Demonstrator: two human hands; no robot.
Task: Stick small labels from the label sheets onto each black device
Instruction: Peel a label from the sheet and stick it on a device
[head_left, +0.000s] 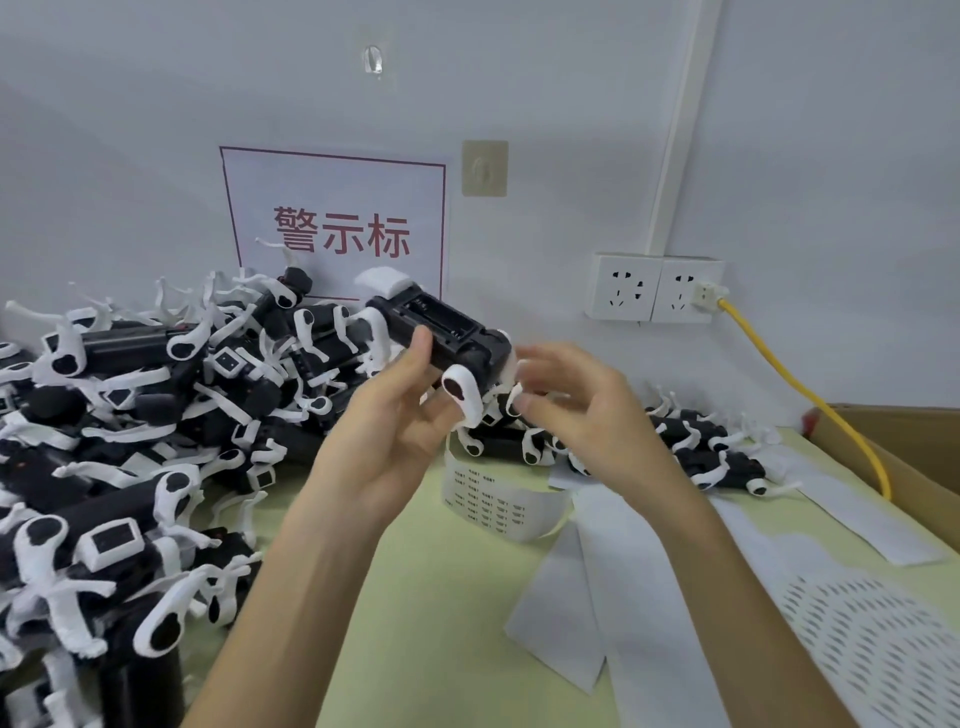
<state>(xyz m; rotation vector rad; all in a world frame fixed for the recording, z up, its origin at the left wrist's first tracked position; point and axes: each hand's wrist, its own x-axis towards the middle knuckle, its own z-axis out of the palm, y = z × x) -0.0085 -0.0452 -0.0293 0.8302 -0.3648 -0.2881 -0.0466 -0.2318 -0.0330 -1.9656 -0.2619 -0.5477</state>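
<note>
**A:** In the head view, how far along is the person?

**B:** Mid-run, by the look of it. The left hand (395, 415) has its grip closed on one black device (447, 332), thumb on top and fingers beneath. It holds the device up above the table (415, 649), a recessed bay on the upper face.

**A:** And the other grip?

**B:** The right hand (566, 405) is just right of that grip, its fingertips close to the device's near end. It is blurred, so whether it pinches a label or holds nothing cannot be told.

**A:** Are labels within reach?

**B:** Yes. The label sheet (493, 504) lies curled on the table directly below the grip, with rows of small printed labels on it. Below the grip and to its right lie backing strips (587, 597) that look blank. That suggests a good many labels are already used, though it is only a judgement.

**A:** What is left to do?

**B:** Probably the larger part. Left of the grip is a heap (130, 415) of devices with white fittings, tumbled over one another. Right of the grip and beyond it, a much smaller row (717, 452) lies in some order. If that row is the finished lot, most of the work lies ahead. No stuck label can be made out on any device, so which lot is done cannot be confirmed.
</note>
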